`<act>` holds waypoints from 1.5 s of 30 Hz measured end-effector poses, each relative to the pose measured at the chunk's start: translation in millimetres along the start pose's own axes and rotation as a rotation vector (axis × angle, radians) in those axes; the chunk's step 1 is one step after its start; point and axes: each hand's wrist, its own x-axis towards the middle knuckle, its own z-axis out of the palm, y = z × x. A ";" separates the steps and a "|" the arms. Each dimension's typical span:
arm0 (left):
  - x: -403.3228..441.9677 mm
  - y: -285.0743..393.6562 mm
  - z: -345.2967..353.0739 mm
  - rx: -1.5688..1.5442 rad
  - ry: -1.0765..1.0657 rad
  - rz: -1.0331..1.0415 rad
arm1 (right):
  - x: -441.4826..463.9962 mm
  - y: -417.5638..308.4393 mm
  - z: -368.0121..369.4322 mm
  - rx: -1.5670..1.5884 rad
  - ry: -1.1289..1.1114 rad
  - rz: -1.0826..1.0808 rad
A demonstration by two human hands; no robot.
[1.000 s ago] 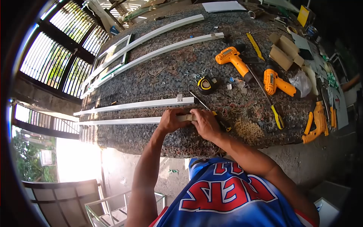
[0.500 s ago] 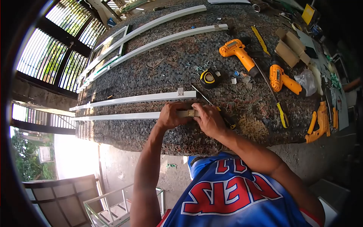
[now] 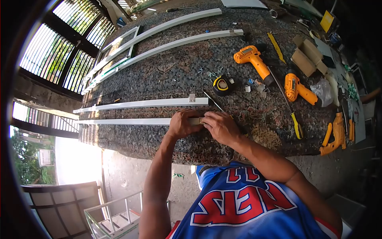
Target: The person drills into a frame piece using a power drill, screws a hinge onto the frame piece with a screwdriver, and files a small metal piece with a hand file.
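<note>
My left hand (image 3: 184, 124) is closed around the near white metal bar (image 3: 131, 122) close to its right end. At that end, the curled fingers of my right hand (image 3: 221, 128) grip a small metal bracket (image 3: 201, 120), mostly covered by the fingertips. A second white bar (image 3: 147, 103) lies just behind, with a small metal tab (image 3: 192, 97) standing on it near its end. Beyond my right hand lies a thin screwdriver (image 3: 214, 101), its handle partly hidden by the hand.
A tape measure (image 3: 222, 85) and scattered screws (image 3: 215, 73) lie behind my hands. To the right are two orange drills (image 3: 254, 61), a yellow-handled screwdriver (image 3: 297, 126), an orange power tool (image 3: 336, 135) and a cardboard box (image 3: 308, 55). Long white bars (image 3: 159, 30) cross the carpeted table (image 3: 167, 73) at the back.
My right fingers have shifted left over the bracket and cover more of it. My left hand keeps its hold on the bar. The whole view has shifted slightly.
</note>
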 end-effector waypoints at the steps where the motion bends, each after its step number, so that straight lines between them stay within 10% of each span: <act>1: 0.8 -0.1 -0.9 0.000 0.008 0.011 | -1.5 -2.3 2.6 -0.044 0.018 -0.006; 29: 0.4 -5.8 1.2 -0.009 0.023 0.054 | -7.5 0.3 14.0 -0.182 -0.077 0.015; 44: 3.5 -2.7 -7.4 -0.155 -0.066 0.081 | -128.4 36.7 -173.0 -0.107 0.497 0.467; 45: 1.9 -0.4 -15.9 -0.434 -0.172 -0.169 | -139.3 45.5 -190.8 -0.098 0.571 0.529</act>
